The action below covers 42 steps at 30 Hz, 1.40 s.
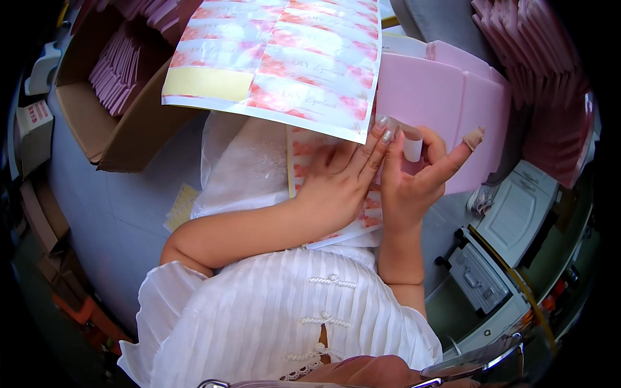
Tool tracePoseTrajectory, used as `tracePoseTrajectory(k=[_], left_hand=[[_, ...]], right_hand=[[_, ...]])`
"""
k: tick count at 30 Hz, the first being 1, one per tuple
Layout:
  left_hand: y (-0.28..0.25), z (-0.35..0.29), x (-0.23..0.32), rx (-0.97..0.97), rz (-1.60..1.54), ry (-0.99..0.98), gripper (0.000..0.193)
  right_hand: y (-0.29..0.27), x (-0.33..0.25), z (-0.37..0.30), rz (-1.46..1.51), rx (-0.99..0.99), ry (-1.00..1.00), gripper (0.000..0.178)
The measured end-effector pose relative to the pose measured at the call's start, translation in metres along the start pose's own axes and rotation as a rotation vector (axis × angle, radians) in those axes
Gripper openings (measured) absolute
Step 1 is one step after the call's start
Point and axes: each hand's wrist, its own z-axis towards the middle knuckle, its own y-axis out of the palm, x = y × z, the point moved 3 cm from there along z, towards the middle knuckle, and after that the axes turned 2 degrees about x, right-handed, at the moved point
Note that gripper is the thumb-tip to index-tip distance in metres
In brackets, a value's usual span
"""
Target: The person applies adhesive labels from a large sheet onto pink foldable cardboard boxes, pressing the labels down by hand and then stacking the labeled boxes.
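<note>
My left hand (pixel 339 168) lies with its fingers stretched out and together, the fingertips at the near left edge of a flat pink box (pixel 420 90). Close against those fingertips is my right hand (pixel 414 181), its thumb and bent fingers closed on a curled, pale sticker label (pixel 412 149). One finger of the right hand sticks out and wears a tan bandage. A glossy sheet of pink-and-white labels (pixel 310 64) lies beyond the hands, one backing space bare and yellow. Under my left hand, another label sheet (pixel 302 145) rests on my lap, partly hidden.
At the far left an open cardboard box (pixel 139 126) holds several flat pink pieces. More pink pieces (pixel 527 48) are stacked at the far right. A white cabinet (pixel 517 200) and a silver case (pixel 477 271) stand at the right. A yellowish sheet (pixel 182 205) lies on the floor.
</note>
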Motion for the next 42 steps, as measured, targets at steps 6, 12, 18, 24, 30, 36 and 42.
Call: tracePoseTrajectory(k=[6,12,18,24,30,36,42], left_hand=[[0.005,-0.001,0.003,0.038,0.141,0.048,0.063],[0.005,0.001,0.006,0.061,0.147,0.021,0.072],[0.007,0.001,0.006,0.054,0.089,0.020,0.074],[0.003,0.005,0.009,0.034,0.052,0.014,0.074],[0.000,0.035,0.005,0.021,-0.170,0.072,0.082],[0.015,0.060,0.019,0.066,0.068,0.163,0.084],[0.025,0.081,0.034,0.082,0.013,0.266,0.077]], right_hand=[[-0.009,-0.005,0.010,-0.123,-0.038,-0.046,0.087],[-0.014,0.004,0.019,-0.261,-0.003,-0.247,0.089],[-0.013,0.014,0.012,-0.265,0.060,-0.286,0.095],[-0.032,0.026,0.025,-0.223,0.081,-0.064,0.089],[-0.046,0.039,0.028,-0.203,0.108,0.087,0.078],[-0.047,0.063,0.021,-0.043,0.084,0.258,0.066],[-0.050,0.081,0.019,0.241,0.196,0.341,0.059]])
